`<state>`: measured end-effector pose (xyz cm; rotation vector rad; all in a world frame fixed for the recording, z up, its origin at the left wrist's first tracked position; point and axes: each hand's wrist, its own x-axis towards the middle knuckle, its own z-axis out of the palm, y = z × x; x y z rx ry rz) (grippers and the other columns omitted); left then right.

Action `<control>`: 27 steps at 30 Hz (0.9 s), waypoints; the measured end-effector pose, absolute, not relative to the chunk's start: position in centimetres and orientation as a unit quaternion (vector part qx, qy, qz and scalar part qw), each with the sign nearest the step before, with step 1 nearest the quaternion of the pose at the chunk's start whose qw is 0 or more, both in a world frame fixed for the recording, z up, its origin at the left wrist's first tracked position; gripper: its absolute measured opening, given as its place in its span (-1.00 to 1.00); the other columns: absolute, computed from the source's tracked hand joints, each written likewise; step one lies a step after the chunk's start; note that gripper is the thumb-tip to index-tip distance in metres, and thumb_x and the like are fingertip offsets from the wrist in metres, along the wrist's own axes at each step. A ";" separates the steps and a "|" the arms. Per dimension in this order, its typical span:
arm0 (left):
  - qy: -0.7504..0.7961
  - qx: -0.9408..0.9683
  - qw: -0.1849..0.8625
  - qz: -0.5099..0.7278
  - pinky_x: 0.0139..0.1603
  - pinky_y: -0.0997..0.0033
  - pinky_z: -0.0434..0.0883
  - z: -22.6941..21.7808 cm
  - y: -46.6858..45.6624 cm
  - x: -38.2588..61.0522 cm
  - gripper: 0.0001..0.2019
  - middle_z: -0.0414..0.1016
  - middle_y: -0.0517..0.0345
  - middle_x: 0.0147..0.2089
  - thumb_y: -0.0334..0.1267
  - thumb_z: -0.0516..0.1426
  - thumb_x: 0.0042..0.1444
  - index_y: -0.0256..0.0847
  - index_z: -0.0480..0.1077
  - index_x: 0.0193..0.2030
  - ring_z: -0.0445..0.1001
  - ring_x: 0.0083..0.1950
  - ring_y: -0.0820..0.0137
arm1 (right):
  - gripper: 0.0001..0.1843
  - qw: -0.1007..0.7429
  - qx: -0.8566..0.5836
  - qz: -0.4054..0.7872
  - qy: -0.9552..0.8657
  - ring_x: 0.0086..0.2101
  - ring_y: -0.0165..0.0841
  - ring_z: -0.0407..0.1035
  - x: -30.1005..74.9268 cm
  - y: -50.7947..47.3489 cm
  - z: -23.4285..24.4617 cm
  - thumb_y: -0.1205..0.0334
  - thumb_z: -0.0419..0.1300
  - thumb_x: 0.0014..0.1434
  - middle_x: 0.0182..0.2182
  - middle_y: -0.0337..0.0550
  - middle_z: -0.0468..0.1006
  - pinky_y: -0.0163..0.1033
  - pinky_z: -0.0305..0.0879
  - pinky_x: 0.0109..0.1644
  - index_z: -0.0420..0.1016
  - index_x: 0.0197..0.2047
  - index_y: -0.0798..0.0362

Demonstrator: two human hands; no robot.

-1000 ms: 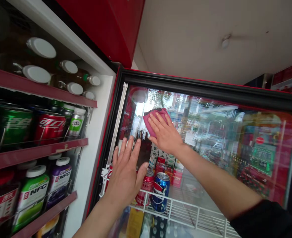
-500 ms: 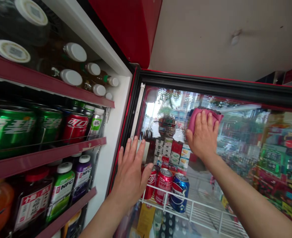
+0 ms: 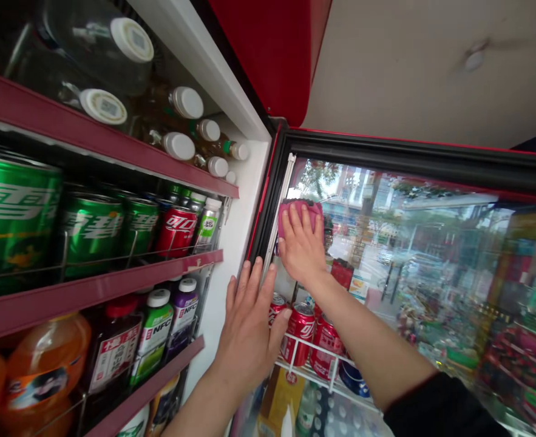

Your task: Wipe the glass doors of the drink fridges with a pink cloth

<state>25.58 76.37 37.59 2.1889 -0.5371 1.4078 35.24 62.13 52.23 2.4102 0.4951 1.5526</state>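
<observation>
Flat against the glass door (image 3: 399, 243), my right hand (image 3: 301, 243) presses a pink cloth (image 3: 317, 213), its fingers spread over it near the door's upper left corner. My left hand (image 3: 249, 321) is open, fingers outstretched, by the black door frame (image 3: 274, 203) on the hinge side; the frames do not show clearly whether its palm touches the frame. Below my right hand, red cans (image 3: 301, 328) and a blue can (image 3: 353, 379), partly covered by my right forearm, stand on a white wire rack (image 3: 335, 367).
On the left is the fridge interior, with green cans (image 3: 92, 227), a red can (image 3: 176, 227), an orange drink bottle (image 3: 49, 358) and white-capped bottles (image 3: 179, 145) behind maroon shelf strips (image 3: 113, 288). A red panel (image 3: 277, 54) hangs above. Street reflections cover the glass.
My right hand has slid the cloth leftward across the glass, close to the frame's side. My left hand stays by the frame. The view has shifted left, showing more of the shelves.
</observation>
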 end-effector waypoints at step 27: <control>-0.205 0.821 0.244 0.474 0.71 -0.46 0.00 36.3 74.5 25.7 -0.26 -0.20 -0.15 0.80 -0.05 0.01 0.56 -0.07 -0.17 0.75 -0.24 0.81 -0.04 | -0.32 0.289 0.778 0.391 0.398 0.65 -0.12 -0.06 32.2 53.6 50.7 0.10 0.05 0.59 0.65 -0.22 0.16 0.28 -0.26 0.75 0.12 0.69 -0.12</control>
